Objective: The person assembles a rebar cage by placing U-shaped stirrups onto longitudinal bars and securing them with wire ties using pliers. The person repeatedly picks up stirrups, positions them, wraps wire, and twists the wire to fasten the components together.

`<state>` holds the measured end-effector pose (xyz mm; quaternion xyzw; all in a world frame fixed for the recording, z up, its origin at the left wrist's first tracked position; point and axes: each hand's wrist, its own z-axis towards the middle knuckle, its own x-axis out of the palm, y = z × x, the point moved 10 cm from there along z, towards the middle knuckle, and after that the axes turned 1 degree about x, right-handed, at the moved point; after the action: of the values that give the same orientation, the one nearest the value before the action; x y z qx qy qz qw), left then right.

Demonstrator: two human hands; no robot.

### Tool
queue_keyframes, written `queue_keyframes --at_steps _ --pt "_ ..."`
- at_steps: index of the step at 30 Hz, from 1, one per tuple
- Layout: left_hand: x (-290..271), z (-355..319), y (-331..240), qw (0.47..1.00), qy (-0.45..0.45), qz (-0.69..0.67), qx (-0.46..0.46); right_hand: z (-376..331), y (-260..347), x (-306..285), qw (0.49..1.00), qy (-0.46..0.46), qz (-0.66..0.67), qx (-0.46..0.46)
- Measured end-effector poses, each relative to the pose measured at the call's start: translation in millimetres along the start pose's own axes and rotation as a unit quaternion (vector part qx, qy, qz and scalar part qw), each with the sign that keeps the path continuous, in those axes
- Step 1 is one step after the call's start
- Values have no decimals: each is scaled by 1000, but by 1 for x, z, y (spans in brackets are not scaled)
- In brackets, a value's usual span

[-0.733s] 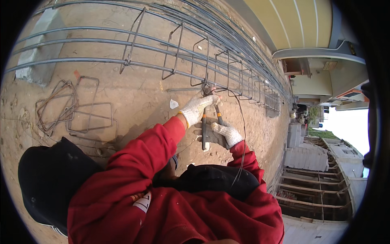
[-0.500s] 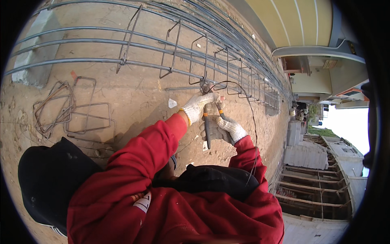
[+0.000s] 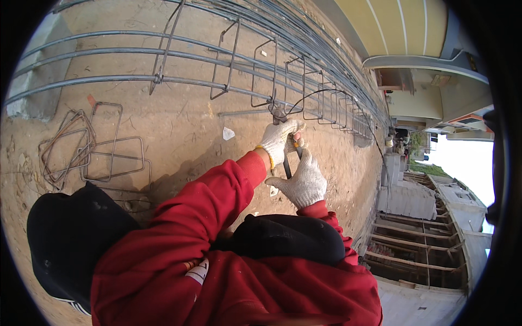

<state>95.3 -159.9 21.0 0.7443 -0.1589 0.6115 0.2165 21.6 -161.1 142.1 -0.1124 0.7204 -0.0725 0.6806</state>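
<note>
My left hand (image 3: 278, 142), in a white knit glove, is closed around the pincers (image 3: 287, 167) just below their head. The jaws are against the lower bar of a rebar cage (image 3: 190, 81), where a stirrup crosses it. My right hand (image 3: 304, 182), gloved too, is at the lower ends of the dark handles with orange bands. Its thumb sticks out to the left; its other fingers are partly hidden around the handles. A thin dark tie wire (image 3: 348, 93) arcs out from beside the jaws to the right.
Bent stirrups (image 3: 111, 144) lie in a loose pile on the dirt at left. A concrete block (image 3: 41, 89) is under the bars at far left. More long bars (image 3: 304, 32) run behind the cage. A building (image 3: 380, 27) and a timber-framed structure (image 3: 418, 250) stand at right.
My right hand has turned and moved up along the handles, its back now showing. The tie wire has swung outward to the right, away from my right arm. The pincers' head remains at the bar.
</note>
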Motion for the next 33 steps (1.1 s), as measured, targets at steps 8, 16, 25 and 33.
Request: queue_keyframes --at_steps 8,16,25,33 --pt "-50 3 5 987 -64 144 7 -9 -24 82 978 64 68 185" --pt "-63 -3 2 960 20 274 -61 -12 -10 116 927 155 331 86" --pt "-22 0 32 996 9 -42 -84 -40 -12 92 537 438 711 122" --pt "5 -14 17 992 103 38 -55 -13 -46 50 837 109 499 198"
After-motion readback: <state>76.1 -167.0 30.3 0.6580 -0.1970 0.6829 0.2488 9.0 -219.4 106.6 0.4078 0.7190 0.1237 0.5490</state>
